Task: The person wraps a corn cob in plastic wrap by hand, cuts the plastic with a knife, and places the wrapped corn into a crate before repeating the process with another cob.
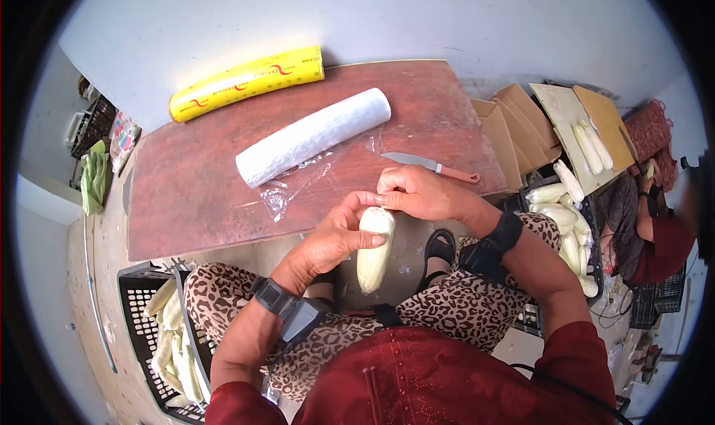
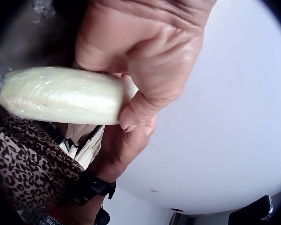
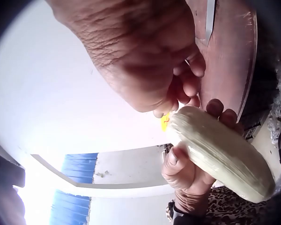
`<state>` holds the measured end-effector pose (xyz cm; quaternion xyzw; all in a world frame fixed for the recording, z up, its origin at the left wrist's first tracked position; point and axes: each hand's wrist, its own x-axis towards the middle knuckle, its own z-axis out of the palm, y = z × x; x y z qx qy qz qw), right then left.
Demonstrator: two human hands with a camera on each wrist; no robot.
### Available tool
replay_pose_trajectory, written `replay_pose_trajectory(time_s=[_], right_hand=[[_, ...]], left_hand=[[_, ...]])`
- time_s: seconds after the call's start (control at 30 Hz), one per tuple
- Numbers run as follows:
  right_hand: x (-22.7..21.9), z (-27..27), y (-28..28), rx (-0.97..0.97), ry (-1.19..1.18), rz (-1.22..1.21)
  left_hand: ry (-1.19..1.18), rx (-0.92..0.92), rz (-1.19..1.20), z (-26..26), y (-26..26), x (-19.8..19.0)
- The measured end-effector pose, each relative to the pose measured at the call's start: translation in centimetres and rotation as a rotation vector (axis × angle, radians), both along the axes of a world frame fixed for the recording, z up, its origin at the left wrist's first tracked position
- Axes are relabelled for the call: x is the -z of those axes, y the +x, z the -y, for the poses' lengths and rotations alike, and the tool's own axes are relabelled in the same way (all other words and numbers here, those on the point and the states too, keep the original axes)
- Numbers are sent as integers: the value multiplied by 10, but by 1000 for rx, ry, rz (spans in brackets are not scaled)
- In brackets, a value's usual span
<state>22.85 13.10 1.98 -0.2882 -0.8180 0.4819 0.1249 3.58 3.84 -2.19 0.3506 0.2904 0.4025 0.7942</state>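
An ear of corn (image 1: pixel 375 257) in its pale green husk, wrapped in shiny clear film, hangs upright over the gap between the table and the lap. My left hand (image 1: pixel 328 239) grips it near the upper end, thumb across the front and fingers behind. At that same end my right hand (image 1: pixel 421 193) has its fingers curled and pinches the film (image 2: pixel 132 84) at the tip; the pinched bit is mostly hidden by the fingertips. In the right wrist view the corn (image 3: pixel 222 154) slants downward, with the left thumb (image 3: pixel 174 161) along its side.
On the reddish table (image 1: pixel 201 194) lie a white film roll (image 1: pixel 316 135) with a loose film edge, a yellow printed roll (image 1: pixel 249 82) and a knife (image 1: pixel 456 174). Corn crates stand at left (image 1: pixel 138 306) and right (image 1: pixel 592 239). Another person (image 1: pixel 659 239) sits at the right.
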Motion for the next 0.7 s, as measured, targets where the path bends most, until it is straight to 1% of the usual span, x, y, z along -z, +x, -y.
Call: replay_pose_trajectory(time_s=[0.03, 0.13, 0.23, 0.33, 0.43, 0.53, 0.63, 0.67, 0.7], right_hand=[[2, -3, 1, -21, -42, -5], [4, -7, 7, 32, -608, -62], [2, -5, 6, 106, -698, -130], [15, -7, 5, 90, -793, -237], [16, -1, 1, 238, -830, -278], [15, 3, 0, 289, -860, -320], [13, 0, 1, 257, -877, -413], [12, -2, 1, 292, -824, -388], [9, -5, 1, 327, -771, -362]], left_hand=[[22, -12, -38, 0, 1, -4], [73, -47, -127, 2, 3, -11], [138, -69, -151, 4, 5, -11], [175, -89, -94, 5, 9, -18], [242, -106, -108, 4, 10, -19], [193, -127, -106, 3, 8, -23], [157, -178, -85, -2, 4, -19], [172, -221, -70, -5, 3, -20], [122, -278, -43, -6, 2, -21]])
